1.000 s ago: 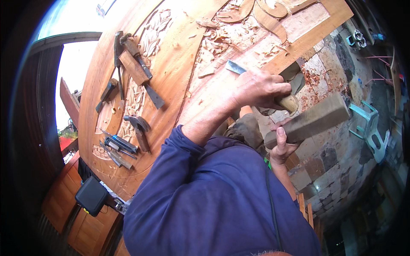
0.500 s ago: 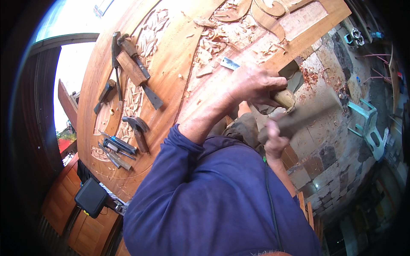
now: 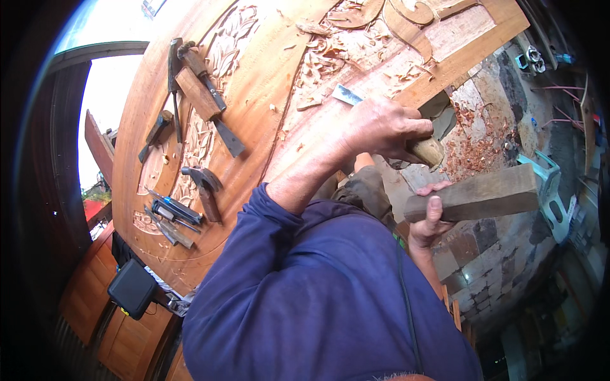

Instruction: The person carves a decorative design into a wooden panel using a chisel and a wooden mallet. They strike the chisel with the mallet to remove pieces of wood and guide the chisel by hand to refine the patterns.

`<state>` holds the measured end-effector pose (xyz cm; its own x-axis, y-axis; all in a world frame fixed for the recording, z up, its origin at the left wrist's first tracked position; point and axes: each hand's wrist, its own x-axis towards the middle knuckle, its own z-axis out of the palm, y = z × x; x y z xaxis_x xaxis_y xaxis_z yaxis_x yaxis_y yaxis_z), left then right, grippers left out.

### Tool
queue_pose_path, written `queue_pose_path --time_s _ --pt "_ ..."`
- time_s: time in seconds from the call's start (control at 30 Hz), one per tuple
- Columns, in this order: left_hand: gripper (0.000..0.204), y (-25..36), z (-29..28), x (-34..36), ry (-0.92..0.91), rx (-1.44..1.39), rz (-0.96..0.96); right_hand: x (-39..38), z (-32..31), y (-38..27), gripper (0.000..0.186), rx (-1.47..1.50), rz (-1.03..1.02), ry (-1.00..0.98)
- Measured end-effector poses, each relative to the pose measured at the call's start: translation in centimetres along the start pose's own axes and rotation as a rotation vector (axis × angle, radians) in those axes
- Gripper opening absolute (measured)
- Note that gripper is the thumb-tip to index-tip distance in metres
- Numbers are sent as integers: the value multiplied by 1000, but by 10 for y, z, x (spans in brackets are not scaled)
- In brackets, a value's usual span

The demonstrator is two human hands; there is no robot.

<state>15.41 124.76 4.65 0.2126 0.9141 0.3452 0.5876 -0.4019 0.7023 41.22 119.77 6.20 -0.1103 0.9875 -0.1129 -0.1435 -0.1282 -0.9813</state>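
Two bare hands are at a large golden-brown wooden panel [image 3: 257, 95]: the left hand [image 3: 384, 127] is wrapped round a steel-bladed chisel with a pale wooden handle [image 3: 427, 152], its edge on or just above the sunken strip, contact unclear; the right hand [image 3: 432, 222] clasps one end of a long, squared grey-brown wooden block [image 3: 486, 195], apart from that handle. Leafy relief [image 3: 232, 41] and raised scrolls [image 3: 413, 9] look largely shaped, while the recessed ground, strewn with curled pale shavings [image 3: 318, 60], seems only partly levelled.
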Motion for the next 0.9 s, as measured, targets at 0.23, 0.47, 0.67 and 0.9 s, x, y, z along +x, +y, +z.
queue_pose_path --time_s 0.23,0.47,0.67,0.9 --pt "52 -7 -5 -3 45 28 -21 7 6 15 43 -126 80 -18" --pt "48 -9 -28 -6 126 5 -39 6 17 24 37 -287 20 -247" --pt "51 8 2 -10 67 43 17 0 14 14 37 -251 1 -57" --pt "55 4 0 -11 20 27 3 -8 -1 23 47 -7 -6 -70"
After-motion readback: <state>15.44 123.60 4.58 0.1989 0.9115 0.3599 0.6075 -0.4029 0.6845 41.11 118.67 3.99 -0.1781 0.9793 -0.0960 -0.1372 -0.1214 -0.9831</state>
